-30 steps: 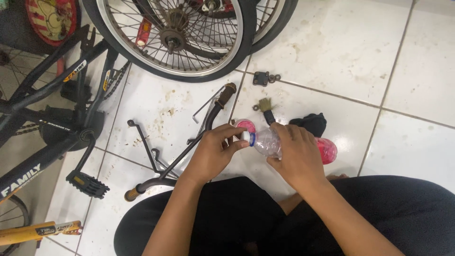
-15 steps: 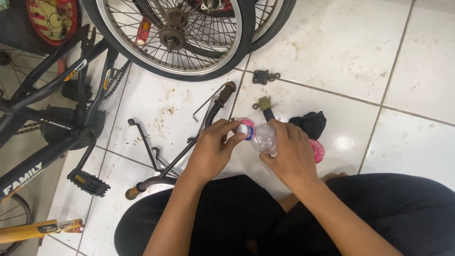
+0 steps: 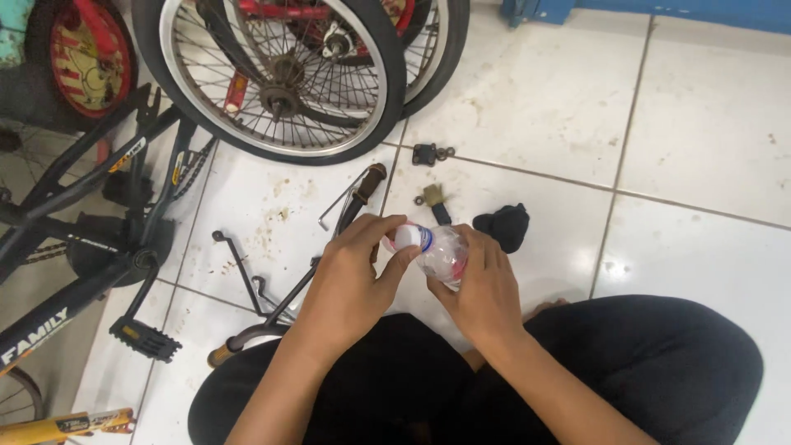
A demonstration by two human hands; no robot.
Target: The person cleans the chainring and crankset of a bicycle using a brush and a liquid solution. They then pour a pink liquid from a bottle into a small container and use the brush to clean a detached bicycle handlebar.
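I sit on a white tiled floor and hold a small clear plastic bottle (image 3: 443, 252) over my lap. My right hand (image 3: 480, 290) wraps around the bottle's body. My left hand (image 3: 354, 278) grips its white cap (image 3: 407, 236) with thumb and fingers. The bottle lies tilted, cap toward the left. Under my hands a black bicycle handlebar (image 3: 350, 216) with a brown grip lies on the floor.
A spoked bicycle wheel (image 3: 276, 82) stands ahead. A black bike frame (image 3: 74, 272) with a pedal (image 3: 144, 339) lies at left. A black cloth (image 3: 504, 224), a small brush (image 3: 435, 201) and small metal parts (image 3: 430, 153) lie on the tiles beyond my hands.
Both hands have drawn the bottle closer to me and lifted it. The pink object seen by my right hand earlier is now hidden. My left fingers closed over the cap.
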